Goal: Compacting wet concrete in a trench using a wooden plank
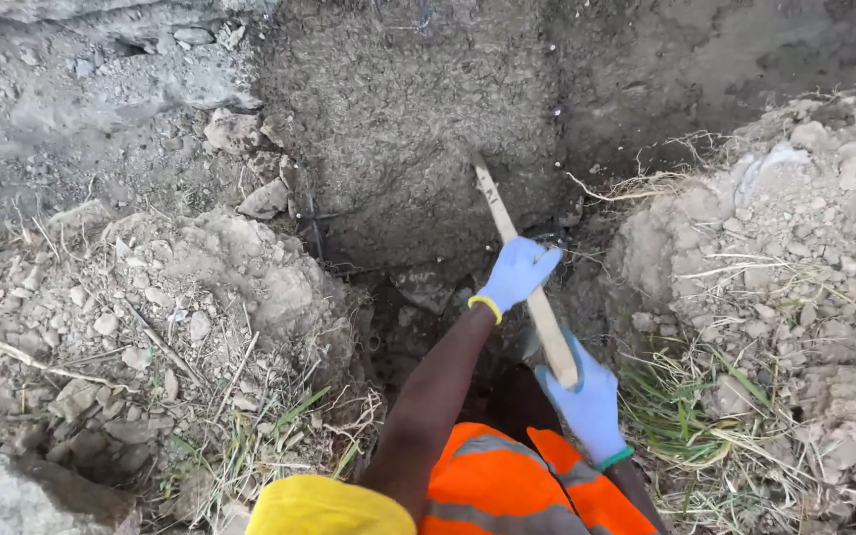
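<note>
Orange vest (507,485) at bottom; right hand (587,401) and left hand (519,272) both clamped on wooden handle (522,258), centre frame, over the dirt pit (418,178).

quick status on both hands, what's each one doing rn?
Left hand: closed around the wooden handle, partway along it.
Right hand: closed on the handle's near end.

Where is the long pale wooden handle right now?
In the head view, the long pale wooden handle slants through the middle of the frame into the dirt pit, gripped by both blue-gloved hands: the left hand higher up, the right hand at its near end.
</note>
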